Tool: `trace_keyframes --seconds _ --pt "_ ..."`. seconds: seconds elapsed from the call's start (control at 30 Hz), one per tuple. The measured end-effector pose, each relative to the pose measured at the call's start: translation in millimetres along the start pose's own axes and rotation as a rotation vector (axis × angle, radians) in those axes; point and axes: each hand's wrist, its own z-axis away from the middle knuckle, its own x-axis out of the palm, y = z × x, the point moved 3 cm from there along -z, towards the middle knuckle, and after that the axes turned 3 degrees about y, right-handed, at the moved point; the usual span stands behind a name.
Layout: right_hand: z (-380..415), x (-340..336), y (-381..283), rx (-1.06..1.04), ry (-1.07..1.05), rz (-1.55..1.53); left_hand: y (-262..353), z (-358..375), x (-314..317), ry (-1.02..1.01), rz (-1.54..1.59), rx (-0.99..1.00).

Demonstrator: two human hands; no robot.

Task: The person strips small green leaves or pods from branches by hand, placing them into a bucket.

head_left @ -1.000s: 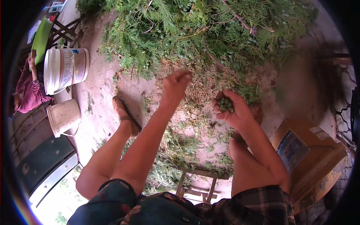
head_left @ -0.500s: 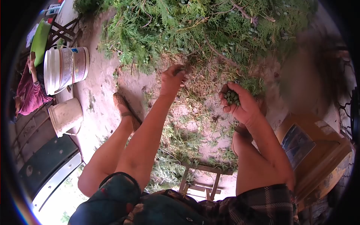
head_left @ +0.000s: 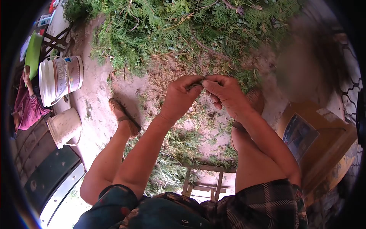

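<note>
At the far left, a person in a purple garment (head_left: 31, 110) sits beside a white printed bucket (head_left: 61, 80), with a smaller beige bucket (head_left: 65, 127) just beside it. Towards the middle, a heap of scale-leaved evergreen branches (head_left: 152, 44) spreads across the floor, top of view. Below it, the wearer's left hand (head_left: 179, 97) reaches in, thumb and forefinger drawn together on a small dark-green piece (head_left: 203, 80), which sits where the two hands meet. The right hand (head_left: 227, 93) meets it from the other side, thumb pressed against a bent forefinger, remaining fingers curled inward; whether the palm holds anything cannot be told. The piece looks nearly weightless and probably firm but easily crushed or dropped, so a light fingertip pinch at its edge should suit. The branches look springy, with soft foliage, and are best gripped by a woody stem. At right stands a yellow-brown container (head_left: 324, 133).
</note>
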Motion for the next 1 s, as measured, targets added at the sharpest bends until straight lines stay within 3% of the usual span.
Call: trace_keyframes --seconds 0.13,0.2,0.23,0.3,0.37,0.4,0.5,0.57,0.6,0.67,0.7,0.77,0.87,1.0 --pt "-1.2 -3.9 -1.1 0.044 0.006 0.041 12.0 2.0 4.0 0.034 -0.098 0.125" --pt "-0.4 -7.5 -0.6 0.068 -0.009 0.047 6.1 3.1 4.8 -0.015 0.079 -0.242" --pt "0.2 -7.8 -1.1 0.076 -0.026 -0.111 3.6 2.4 4.4 -0.016 0.079 -0.243" --pt "1.0 -9.0 -2.5 0.085 -0.043 -0.271 -9.7 0.7 4.8 0.053 0.731 -0.439" --pt "2.0 -7.8 -7.5 0.010 -0.154 -0.439 -14.5 -1.6 3.8 0.010 0.910 -0.458" --pt "2.9 -7.0 -10.2 0.011 -0.153 -0.440 -14.8 -2.5 4.4 -0.034 1.089 -0.474" --pt "3.6 -8.1 -14.9 -0.007 -0.119 -0.414 -13.6 -4.8 3.5 -0.080 1.195 -0.504" --pt "0.1 -14.7 -5.0 0.085 -0.056 -0.235 -14.5 -5.2 4.8 -0.076 1.167 -0.486" --pt "-0.6 -14.5 -2.7 0.085 -0.055 -0.236 -14.4 -5.2 5.8 -0.070 1.139 -0.466" --pt "-2.5 -15.6 0.5 0.003 0.066 0.145 -11.2 -4.5 8.2 -0.041 1.066 -0.476" --pt "-6.2 -13.8 6.3 0.004 0.066 0.145 -9.4 -3.7 8.9 -0.013 0.993 -0.485" --pt "-10.1 -9.5 2.7 -0.508 0.132 0.437 -6.1 -1.2 11.2 0.007 0.941 -0.491" --pt "-5.4 -5.6 -7.2 -0.517 0.125 0.698 -3.1 0.3 12.0 0.050 0.837 -0.505" --pt "-3.4 -1.6 -11.2 -0.619 0.113 0.748 -1.0 -0.8 12.2 0.100 0.768 -0.500"
